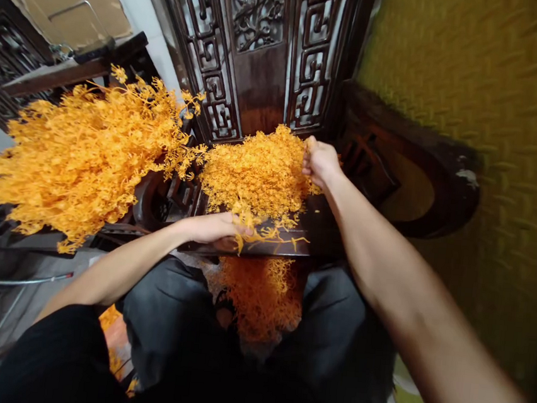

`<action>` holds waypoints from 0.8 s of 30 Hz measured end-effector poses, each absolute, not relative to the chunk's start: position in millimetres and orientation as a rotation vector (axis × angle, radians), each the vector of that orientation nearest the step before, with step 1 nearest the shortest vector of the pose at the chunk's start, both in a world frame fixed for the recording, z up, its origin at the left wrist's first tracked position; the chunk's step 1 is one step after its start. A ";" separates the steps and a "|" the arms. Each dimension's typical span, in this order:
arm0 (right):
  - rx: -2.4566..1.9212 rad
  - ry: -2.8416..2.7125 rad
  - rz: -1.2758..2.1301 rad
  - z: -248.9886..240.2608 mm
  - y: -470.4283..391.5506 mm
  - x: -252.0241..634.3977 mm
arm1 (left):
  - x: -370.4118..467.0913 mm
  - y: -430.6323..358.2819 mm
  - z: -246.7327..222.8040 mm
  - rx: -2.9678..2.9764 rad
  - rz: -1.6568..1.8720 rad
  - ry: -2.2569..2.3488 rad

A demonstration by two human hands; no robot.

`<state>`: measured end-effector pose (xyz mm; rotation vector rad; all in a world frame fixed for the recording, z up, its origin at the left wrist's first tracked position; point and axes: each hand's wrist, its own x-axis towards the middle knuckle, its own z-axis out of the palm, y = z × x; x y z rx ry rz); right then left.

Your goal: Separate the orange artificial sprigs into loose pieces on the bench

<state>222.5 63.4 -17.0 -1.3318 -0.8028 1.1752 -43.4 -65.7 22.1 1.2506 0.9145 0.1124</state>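
Note:
A heap of bright orange artificial flower sprigs (257, 169) lies on a dark wooden seat (283, 248) in front of me. At the heap's near edge my left hand (218, 227) is closed around a few orange sprigs, whose thin stems and blossoms stick out to the right over the seat's front edge. My right hand (320, 161) is at the right side of the heap, fingers curled and pinched on orange sprigs there. The exact piece between those fingertips is partly hidden.
To the left rises a larger orange flower bundle (83, 152). More orange sprigs (261, 299) lie low between my knees. A carved wooden backrest (262, 68) stands behind the heap, a curved armrest (460, 188) at right, beside a yellow textured surface (475, 69).

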 end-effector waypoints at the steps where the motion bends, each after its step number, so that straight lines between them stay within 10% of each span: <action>1: -1.304 -0.760 1.296 -17.5 60.9 227.4 | -46.2 -64.8 19.2 1.224 0.138 0.931; 5: -1.177 -0.710 1.476 -17.0 52.7 224.8 | -51.7 -51.5 9.3 1.209 0.134 0.915; 12: -1.256 -1.615 0.820 -8.1 37.3 200.1 | -41.7 -44.2 17.5 1.451 -0.005 0.924; 18: -0.900 -1.780 1.772 12.1 -4.3 166.0 | -27.2 -52.7 31.9 1.560 -0.137 0.867; 24: -0.845 -1.652 1.652 8.3 0.7 164.1 | -27.6 -56.9 36.4 1.557 -0.085 0.847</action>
